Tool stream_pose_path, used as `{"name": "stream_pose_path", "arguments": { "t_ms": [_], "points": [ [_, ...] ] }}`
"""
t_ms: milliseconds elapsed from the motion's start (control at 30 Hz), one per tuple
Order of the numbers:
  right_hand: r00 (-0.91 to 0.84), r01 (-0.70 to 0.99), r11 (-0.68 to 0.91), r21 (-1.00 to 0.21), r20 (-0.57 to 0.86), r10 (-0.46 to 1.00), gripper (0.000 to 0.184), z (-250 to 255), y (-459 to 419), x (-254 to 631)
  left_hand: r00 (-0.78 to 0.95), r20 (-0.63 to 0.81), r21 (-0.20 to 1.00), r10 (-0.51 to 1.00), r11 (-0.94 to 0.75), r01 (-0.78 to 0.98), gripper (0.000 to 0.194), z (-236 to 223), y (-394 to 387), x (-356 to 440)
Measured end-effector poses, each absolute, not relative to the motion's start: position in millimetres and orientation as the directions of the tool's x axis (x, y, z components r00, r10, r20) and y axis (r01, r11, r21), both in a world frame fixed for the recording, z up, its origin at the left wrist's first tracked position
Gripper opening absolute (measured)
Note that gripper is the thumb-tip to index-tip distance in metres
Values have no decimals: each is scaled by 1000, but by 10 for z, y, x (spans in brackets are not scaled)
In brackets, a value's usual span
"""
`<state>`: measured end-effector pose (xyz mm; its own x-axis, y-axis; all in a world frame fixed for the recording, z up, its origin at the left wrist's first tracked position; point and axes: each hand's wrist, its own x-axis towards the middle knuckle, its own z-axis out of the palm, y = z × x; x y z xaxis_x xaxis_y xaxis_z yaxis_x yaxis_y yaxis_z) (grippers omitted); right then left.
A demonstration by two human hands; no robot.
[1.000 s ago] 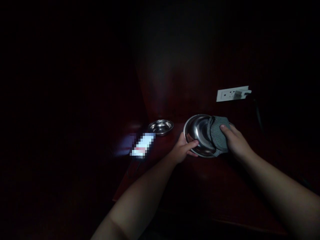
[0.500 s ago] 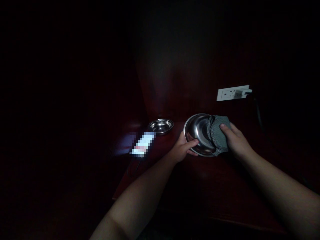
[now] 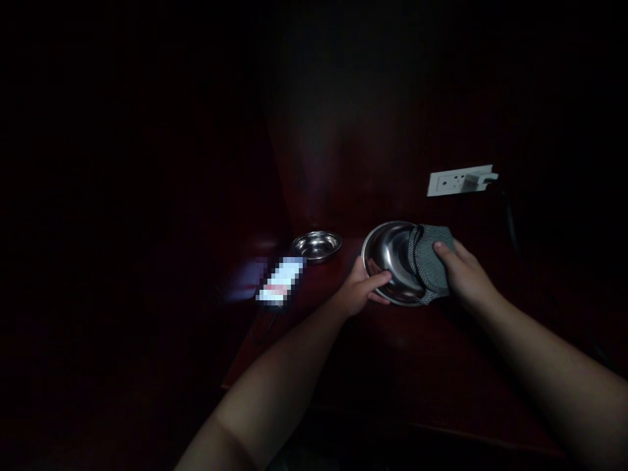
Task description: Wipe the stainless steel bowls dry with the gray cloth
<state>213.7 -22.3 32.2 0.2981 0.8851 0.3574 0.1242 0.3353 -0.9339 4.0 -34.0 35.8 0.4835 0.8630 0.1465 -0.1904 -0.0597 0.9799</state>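
The room is very dark. A shiny steel bowl (image 3: 387, 258) is tilted toward me above a dark wooden table (image 3: 402, 353). My left hand (image 3: 360, 291) grips its near left rim, thumb inside the rim. My right hand (image 3: 464, 275) presses a grey checked cloth (image 3: 426, 261) against the bowl's right side, fingers closed over the cloth.
A second, smaller steel bowl (image 3: 316, 244) sits on the table to the left. A lit phone screen (image 3: 280, 281) lies near the table's left edge. A white wall socket (image 3: 458, 181) with a plug and dark cable is on the back wall at right.
Almost nothing moved; the bowl and both hands shifted very slightly up in the picture, with the cloth still on the bowl's right side.
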Motion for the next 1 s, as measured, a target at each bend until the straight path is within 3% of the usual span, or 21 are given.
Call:
{"name": "stream_pose_path", "arguments": {
  "t_ms": [133,1000],
  "points": [
    [323,109,262,-959,283,903,38,345,-234,2122,474,149,979,868,-62,-194,61,356,-342,45],
    [329,102,245,-964,265,906,40,341,-231,2112,496,140,977,857,-40,-207,63,357,-349,31]
  ]
}}
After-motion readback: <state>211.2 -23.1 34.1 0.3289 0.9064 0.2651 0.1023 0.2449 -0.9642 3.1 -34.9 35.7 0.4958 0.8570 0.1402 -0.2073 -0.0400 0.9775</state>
